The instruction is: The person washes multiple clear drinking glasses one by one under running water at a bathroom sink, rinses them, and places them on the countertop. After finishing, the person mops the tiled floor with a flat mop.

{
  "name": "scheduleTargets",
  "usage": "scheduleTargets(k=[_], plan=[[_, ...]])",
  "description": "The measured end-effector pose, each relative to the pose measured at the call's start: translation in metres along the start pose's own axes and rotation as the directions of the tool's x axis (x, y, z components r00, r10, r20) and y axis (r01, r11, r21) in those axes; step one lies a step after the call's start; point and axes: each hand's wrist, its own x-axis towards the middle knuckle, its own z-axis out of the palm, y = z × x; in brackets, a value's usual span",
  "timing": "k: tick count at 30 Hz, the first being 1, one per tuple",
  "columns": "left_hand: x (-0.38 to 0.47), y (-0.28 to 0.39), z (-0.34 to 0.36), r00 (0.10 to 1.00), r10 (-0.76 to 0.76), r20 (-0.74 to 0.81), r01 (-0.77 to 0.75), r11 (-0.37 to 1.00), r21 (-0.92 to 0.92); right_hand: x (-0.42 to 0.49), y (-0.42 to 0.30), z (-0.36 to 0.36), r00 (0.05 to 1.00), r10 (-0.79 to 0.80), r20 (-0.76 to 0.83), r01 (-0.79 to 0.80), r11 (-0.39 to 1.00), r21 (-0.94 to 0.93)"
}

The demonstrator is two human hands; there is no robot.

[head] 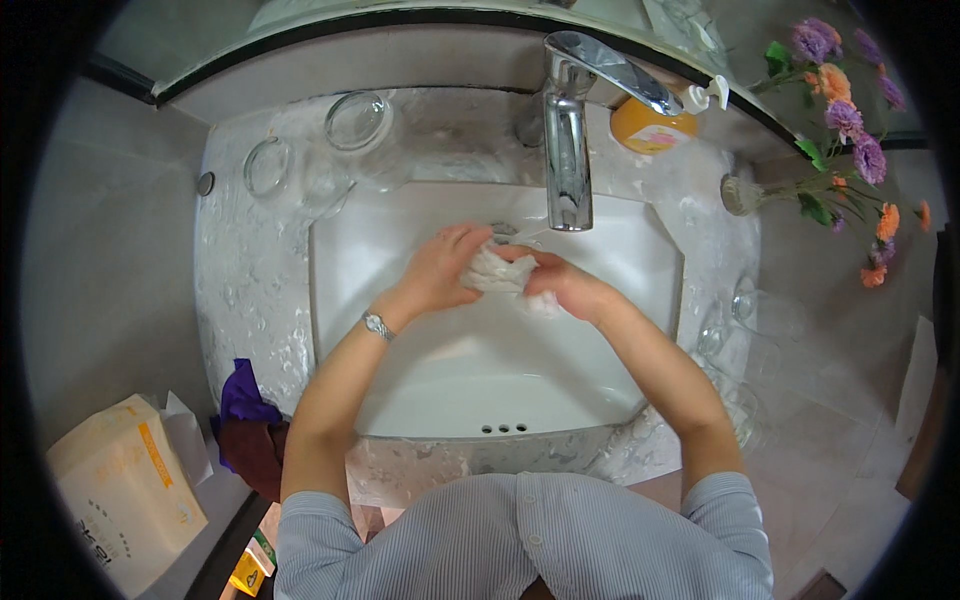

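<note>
Over the white washbasin [465, 352], both hands are on a crumpled white cloth [499, 271]. My left hand [446, 270] holds its left side, fingers curved over the top. My right hand [562, 281] grips its right side, and a small white clump, perhaps foam or part of the cloth, shows just below that hand. A metal drain [504, 229] lies partly hidden behind the fingers. The spout of a chrome faucet [568, 165] reaches over the basin, above and to the right of the hands. Whether water is running cannot be told.
Clear glass vessels [360, 127] stand on the marbled counter at back left, with more glassware [712, 341] at right. An orange pump bottle [651, 127] is behind the faucet. A vase of flowers [742, 195] stands right; purple and brown cloths [247, 401] and a tissue pack [127, 487] are left.
</note>
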Motion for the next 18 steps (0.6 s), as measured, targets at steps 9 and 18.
scheduleTargets(k=[9,18], plan=[[0.013,-0.008,-0.012,0.970,-0.108,0.218,0.152,0.969,-0.195,0.033,0.003,-0.027,0.921,-0.230,0.313,0.341,0.093,-0.935],[0.011,-0.014,-0.003,0.997,0.023,0.074,-0.023,1.000,0.002,0.034,0.016,-0.018,0.830,-0.511,0.223,0.450,0.378,-0.809]])
